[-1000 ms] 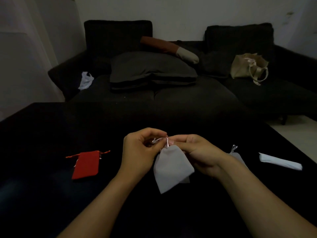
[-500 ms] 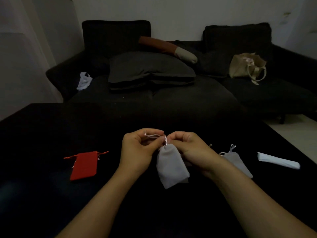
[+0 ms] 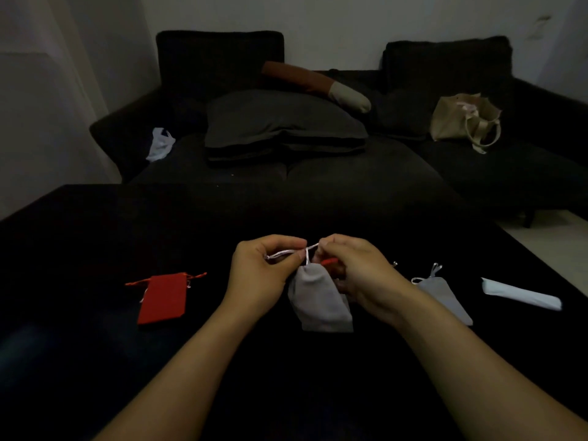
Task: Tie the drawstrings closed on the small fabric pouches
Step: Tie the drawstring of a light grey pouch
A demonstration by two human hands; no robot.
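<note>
A small grey pouch (image 3: 319,300) hangs between my hands above the black table (image 3: 79,243), its neck gathered. My left hand (image 3: 264,275) pinches one end of its white drawstring (image 3: 288,252). My right hand (image 3: 356,272) pinches the other end, and the cord runs taut between them. A bit of red (image 3: 329,261) shows under my right fingers; what it is cannot be told. A red pouch (image 3: 163,298) lies flat to the left with loose strings. A second grey pouch (image 3: 445,297) lies to the right, partly behind my right forearm.
A white folded item (image 3: 521,294) lies at the table's right side. Behind the table stands a dark sofa (image 3: 318,173) with cushions (image 3: 280,125), a beige bag (image 3: 464,122) and a white plastic bag (image 3: 160,144).
The pouch's neck has been drawn tighter and the pouch has narrowed. Both hands have moved apart a little, stretching the white cord between them.
</note>
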